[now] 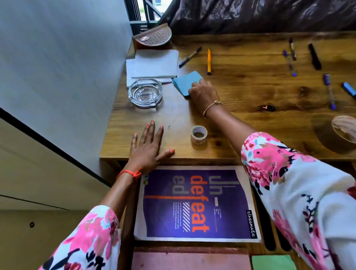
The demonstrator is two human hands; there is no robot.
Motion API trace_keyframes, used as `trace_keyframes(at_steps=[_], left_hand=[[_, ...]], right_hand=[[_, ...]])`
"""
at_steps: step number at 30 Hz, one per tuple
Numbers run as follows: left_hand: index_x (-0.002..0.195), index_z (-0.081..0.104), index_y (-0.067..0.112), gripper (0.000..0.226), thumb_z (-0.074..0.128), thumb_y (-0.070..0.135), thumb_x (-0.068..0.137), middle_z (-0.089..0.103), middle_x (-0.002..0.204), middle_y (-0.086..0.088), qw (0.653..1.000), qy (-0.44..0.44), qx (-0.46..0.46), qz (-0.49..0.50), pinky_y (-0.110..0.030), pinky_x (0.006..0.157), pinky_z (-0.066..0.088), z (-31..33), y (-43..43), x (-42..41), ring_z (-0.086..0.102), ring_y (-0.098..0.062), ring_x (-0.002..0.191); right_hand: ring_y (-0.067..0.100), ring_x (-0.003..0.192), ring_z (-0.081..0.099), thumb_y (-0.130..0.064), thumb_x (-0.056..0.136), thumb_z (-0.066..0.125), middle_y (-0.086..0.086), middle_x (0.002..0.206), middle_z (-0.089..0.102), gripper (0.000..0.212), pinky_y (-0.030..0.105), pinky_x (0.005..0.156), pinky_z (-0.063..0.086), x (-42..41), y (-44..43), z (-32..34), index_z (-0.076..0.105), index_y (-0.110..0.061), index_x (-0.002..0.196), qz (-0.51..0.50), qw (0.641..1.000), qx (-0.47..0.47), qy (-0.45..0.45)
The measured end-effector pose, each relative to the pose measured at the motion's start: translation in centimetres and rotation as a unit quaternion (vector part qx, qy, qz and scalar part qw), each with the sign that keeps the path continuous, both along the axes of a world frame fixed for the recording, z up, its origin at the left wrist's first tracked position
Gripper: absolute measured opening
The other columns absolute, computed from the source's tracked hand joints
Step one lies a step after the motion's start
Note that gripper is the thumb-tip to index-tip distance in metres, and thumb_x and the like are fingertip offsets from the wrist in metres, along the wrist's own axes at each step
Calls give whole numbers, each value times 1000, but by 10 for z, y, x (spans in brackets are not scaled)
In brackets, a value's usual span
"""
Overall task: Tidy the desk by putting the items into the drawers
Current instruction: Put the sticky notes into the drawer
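My right hand reaches across the wooden desk and its curled fingers grip the near corner of a blue sticky-note pad. My left hand lies flat, fingers spread, on the desk's front edge. Below that edge an open drawer holds a purple notebook, a pink book and a green pad. A small tape roll stands between my two hands.
A glass ashtray, white papers and a wooden half-round holder sit at the desk's left. A yellow pen and several other pens lie scattered to the right. A large brown tape roll is at the right front. A wall is close on the left.
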State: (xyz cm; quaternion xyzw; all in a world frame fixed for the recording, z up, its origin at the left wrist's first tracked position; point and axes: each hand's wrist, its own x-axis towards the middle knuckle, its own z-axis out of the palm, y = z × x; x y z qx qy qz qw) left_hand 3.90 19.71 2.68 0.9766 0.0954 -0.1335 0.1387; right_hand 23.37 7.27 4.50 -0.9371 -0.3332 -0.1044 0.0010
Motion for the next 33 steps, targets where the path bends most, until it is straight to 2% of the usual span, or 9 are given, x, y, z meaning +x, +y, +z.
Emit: trace_keyframes(at_steps=[4, 6, 8, 13, 18, 23, 26, 29, 33], left_hand=[[147, -9, 25, 78, 36, 55, 91, -22, 154, -2, 1000, -1, 6, 3, -41, 114, -13, -2, 4, 2, -19, -13, 142], [147, -10, 24, 79, 35, 55, 91, -22, 154, -2, 1000, 0, 7, 6, -42, 114, -12, -3, 6, 3, -19, -14, 142], [147, -10, 24, 79, 36, 56, 90, -21, 155, -2, 1000, 1, 6, 9, -42, 114, -12, -3, 7, 3, -18, -14, 143], [148, -8, 23, 79, 38, 53, 91, -23, 154, -2, 999, 26, -14, 19, -44, 114, -13, 1, 7, 4, -20, -15, 142], [148, -3, 8, 83, 48, 41, 91, -18, 154, -14, 997, 46, -38, 43, -50, 114, -6, 15, 10, 15, -16, -24, 143], [139, 15, -17, 72, 55, 19, 91, 4, 150, -34, 992, -11, -86, 87, -37, 117, 1, 15, -36, -16, -2, -38, 143], [139, 14, -17, 68, 53, 11, 91, 8, 149, -34, 976, -135, -126, 113, -39, 117, 4, -1, -88, -67, 3, -40, 142], [140, 15, -15, 74, 44, 21, 83, 10, 150, -31, 961, -208, -179, 28, -35, 117, 2, -29, -152, -119, 5, -36, 142], [142, 14, -8, 71, 38, 28, 85, 10, 152, -21, 961, -159, -196, -111, -21, 115, -6, -58, -216, -163, 3, -26, 141]], right_hand=[[33, 104, 56, 0, 89, 34, 20, 104, 66, 32, 38, 86, 42, -4, -1, 2, 65, 2, 99, 8, 999, 24, -26], [25, 69, 65, -3, 75, 42, 11, 68, 69, 28, 26, 59, 49, -12, -10, 8, 68, -6, 66, -10, 998, 55, -40], [23, 51, 62, -3, 63, 59, 6, 54, 63, 12, 20, 40, 43, -17, -28, 9, 63, -9, 53, -6, 994, 103, -22], [35, 69, 63, 6, 71, 58, 23, 72, 63, 5, 29, 65, 38, -55, -87, 17, 63, 6, 73, -2, 958, 285, -9], [33, 70, 65, 11, 64, 63, 21, 72, 65, 8, 24, 69, 41, -128, -157, 42, 65, 5, 70, -22, 914, 403, -32], [23, 72, 58, 10, 64, 66, 17, 70, 65, 8, 22, 69, 43, -224, -258, 25, 67, 2, 68, -95, 917, 383, -53], [14, 74, 49, 7, 64, 66, 16, 66, 62, 6, 22, 69, 41, -279, -310, 4, 67, 2, 66, -123, 931, 342, -19], [14, 76, 48, 4, 60, 68, 14, 65, 61, 6, 23, 71, 40, -328, -348, -21, 65, 0, 64, -129, 958, 255, 18], [11, 74, 47, 2, 56, 69, 10, 63, 59, 9, 23, 67, 39, -361, -372, -47, 63, -5, 59, -135, 964, 197, 118]])
